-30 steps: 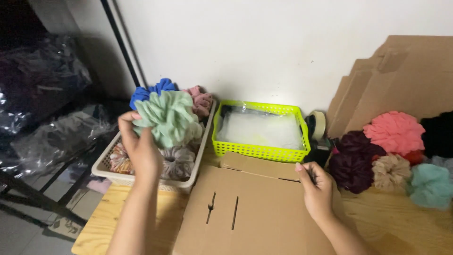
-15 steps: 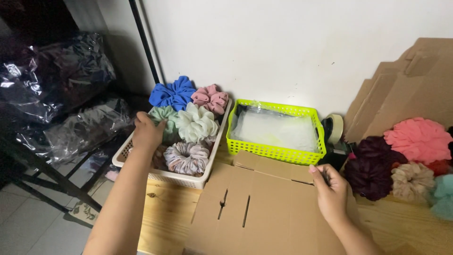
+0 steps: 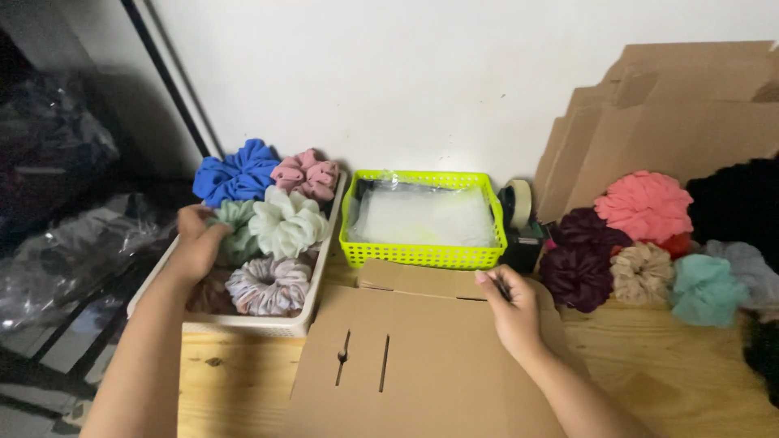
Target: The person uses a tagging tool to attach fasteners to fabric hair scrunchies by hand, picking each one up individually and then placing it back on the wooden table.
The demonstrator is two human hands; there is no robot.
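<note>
My left hand [image 3: 197, 243] reaches into a white basket [image 3: 243, 323] full of scrunchies and rests on a pale green scrunchie [image 3: 237, 229]. Around it lie a mint-white scrunchie [image 3: 286, 222], a blue one [image 3: 235, 170], a pink one [image 3: 307, 173] and a grey-pink one [image 3: 268, 285]. My right hand [image 3: 511, 312] presses on a flat brown cardboard sheet [image 3: 422, 365] with two slots, fingers curled at its upper edge. The sheet lies on the wooden table [image 3: 665, 381].
A lime green basket [image 3: 422, 253] holding clear plastic bags stands behind the cardboard. A tape dispenser [image 3: 519, 215] sits to its right. Several loose scrunchies [image 3: 641, 243] lie at the right, before leaning cardboard sheets [image 3: 673, 113]. Dark plastic bags [image 3: 73, 243] fill the left.
My left hand, which held a green scrunchie up, has lowered into the white basket. The view has shifted. My right hand stays on the cardboard.
</note>
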